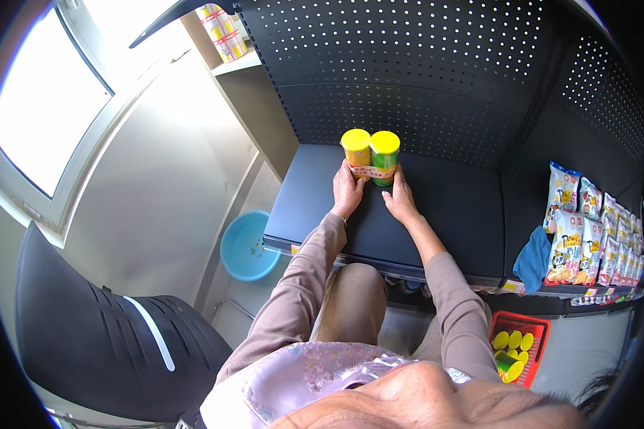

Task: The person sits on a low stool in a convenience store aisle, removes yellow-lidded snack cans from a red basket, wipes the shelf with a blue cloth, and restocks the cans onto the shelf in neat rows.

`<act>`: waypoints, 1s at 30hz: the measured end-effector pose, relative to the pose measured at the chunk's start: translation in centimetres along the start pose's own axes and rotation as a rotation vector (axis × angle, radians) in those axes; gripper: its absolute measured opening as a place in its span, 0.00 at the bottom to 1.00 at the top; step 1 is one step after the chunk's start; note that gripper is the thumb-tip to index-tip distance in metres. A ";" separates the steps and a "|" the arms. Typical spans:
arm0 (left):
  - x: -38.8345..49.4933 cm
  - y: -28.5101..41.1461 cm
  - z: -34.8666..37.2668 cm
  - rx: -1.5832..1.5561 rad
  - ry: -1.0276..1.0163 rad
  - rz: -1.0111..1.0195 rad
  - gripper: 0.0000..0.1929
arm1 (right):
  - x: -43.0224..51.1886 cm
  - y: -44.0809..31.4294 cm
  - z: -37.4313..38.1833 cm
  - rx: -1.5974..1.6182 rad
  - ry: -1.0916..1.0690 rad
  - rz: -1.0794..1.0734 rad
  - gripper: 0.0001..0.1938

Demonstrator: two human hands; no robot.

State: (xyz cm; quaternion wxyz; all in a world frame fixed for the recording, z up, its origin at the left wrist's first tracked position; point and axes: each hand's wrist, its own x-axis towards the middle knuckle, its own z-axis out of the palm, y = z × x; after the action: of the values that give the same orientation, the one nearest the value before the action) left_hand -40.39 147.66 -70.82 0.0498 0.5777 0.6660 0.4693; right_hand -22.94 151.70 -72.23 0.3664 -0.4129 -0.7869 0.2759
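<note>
A banded pair of snack canisters with yellow lids is held upright between my hands, over the black metal shelf (pixel 451 214). My left hand (pixel 348 189) grips the orange canister (pixel 357 153) from its side. Against the green canister (pixel 385 158) rests my right hand (pixel 401 197), its thumb apart from the fingers. A printed paper band (pixel 373 171) wraps across both canisters. Whether their bases touch the shelf I cannot tell.
Snack bags (pixel 566 246) and a blue cloth (pixel 533 260) occupy the shelf at right. A red basket (pixel 541 343) of yellow-lidded canisters stands below. Leftward are a blue basin (pixel 231 249) and a black chair (pixel 86 332). Perforated panels (pixel 408 48) back the shelf.
</note>
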 end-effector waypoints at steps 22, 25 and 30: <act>0.5 -0.7 1.0 0.094 0.029 -0.015 0.29 | 0.5 -0.5 0.6 -0.380 0.016 0.009 0.48; 0.6 -0.7 1.1 0.112 -0.018 -0.062 0.31 | 0.7 -0.4 0.7 -0.402 0.011 0.016 0.47; 0.6 -0.3 0.7 0.096 -0.034 -0.087 0.30 | 0.6 -0.6 0.7 -0.408 0.036 0.011 0.46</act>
State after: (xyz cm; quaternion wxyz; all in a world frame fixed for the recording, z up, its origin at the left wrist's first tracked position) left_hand -40.39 148.59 -71.13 0.0535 0.5579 0.7113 0.4242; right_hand -24.00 151.79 -72.05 0.2877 -0.4877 -0.8175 0.1051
